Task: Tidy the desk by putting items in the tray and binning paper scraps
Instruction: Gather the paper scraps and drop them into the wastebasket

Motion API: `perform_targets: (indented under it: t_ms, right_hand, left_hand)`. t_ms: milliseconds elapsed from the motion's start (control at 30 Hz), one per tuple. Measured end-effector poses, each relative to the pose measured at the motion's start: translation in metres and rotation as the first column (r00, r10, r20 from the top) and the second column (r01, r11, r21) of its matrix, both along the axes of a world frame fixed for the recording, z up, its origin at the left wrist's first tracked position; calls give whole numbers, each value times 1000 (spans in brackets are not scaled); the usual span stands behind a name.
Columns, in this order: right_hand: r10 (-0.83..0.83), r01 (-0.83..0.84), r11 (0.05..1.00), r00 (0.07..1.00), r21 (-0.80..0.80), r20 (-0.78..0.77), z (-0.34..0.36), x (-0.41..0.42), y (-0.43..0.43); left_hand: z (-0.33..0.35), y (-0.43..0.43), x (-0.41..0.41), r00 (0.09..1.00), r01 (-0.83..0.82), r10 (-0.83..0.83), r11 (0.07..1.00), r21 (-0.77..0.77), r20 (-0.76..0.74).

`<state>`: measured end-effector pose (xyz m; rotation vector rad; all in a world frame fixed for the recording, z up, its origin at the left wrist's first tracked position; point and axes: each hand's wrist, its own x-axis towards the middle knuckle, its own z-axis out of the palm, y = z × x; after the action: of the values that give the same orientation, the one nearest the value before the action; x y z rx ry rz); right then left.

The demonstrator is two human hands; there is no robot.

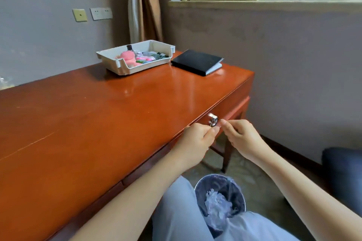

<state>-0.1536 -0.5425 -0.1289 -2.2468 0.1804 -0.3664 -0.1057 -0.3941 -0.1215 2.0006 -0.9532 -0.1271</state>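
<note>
Head view: both hands meet at the near edge of the surface, above the bin.
The left hand and right hand curl their fingers, tips almost touching; whether they pinch a scrap I cannot tell. The bin, with crumpled paper inside, stands directly below; the tray sits far off.

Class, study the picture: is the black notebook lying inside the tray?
No, the notebook lies flat on the desk beside the tray, outside its walls.
</note>
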Motion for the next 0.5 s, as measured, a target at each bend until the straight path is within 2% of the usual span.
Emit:
perform_targets:
  t_ms: [233, 500]
  right_hand:
    - [-159, 166, 986, 970, 24, -182, -80, -10, -47]
    - [-208, 248, 968, 885, 44, -416, -169, 1, -77]
  left_hand:
    - [-72, -60, 6, 992, 46, -27, 987, 151, -121]
    - [-153, -100, 24, 970, 23, 84, 904, 426, -230]
